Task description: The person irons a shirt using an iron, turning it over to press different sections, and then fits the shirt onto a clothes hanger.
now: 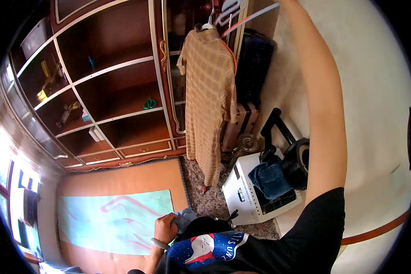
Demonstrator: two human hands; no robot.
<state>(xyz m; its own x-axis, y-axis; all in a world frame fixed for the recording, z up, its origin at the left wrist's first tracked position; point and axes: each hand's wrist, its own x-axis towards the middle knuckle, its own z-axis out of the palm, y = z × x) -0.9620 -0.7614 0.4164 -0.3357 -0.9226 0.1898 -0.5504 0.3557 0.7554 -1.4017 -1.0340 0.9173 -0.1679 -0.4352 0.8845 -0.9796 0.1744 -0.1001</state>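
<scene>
Low in front of my body, my left hand [165, 229] is closed around a bunched blue-grey cloth [184, 219]. A grey band circles that wrist. My right arm [325, 100] reaches up to the top edge, where the hand is cut off and its fingers are hidden. Close to that wrist is one end of a thin orange and pale bar [251, 19], perhaps part of a hanger. A long tan checked garment [209, 91] hangs from a white hanger [208, 25] at the cabinet. Pale hangers [230, 11] are beside it.
A dark wooden cabinet [109, 82] stands ahead, green scissors [149, 104] on one shelf. Right of the garment are a dark suitcase [255, 64], a pink case [242, 125] and a white box [244, 192] bearing a dark blue cloth [271, 178]. A pale blue mat [118, 219] covers floor at left.
</scene>
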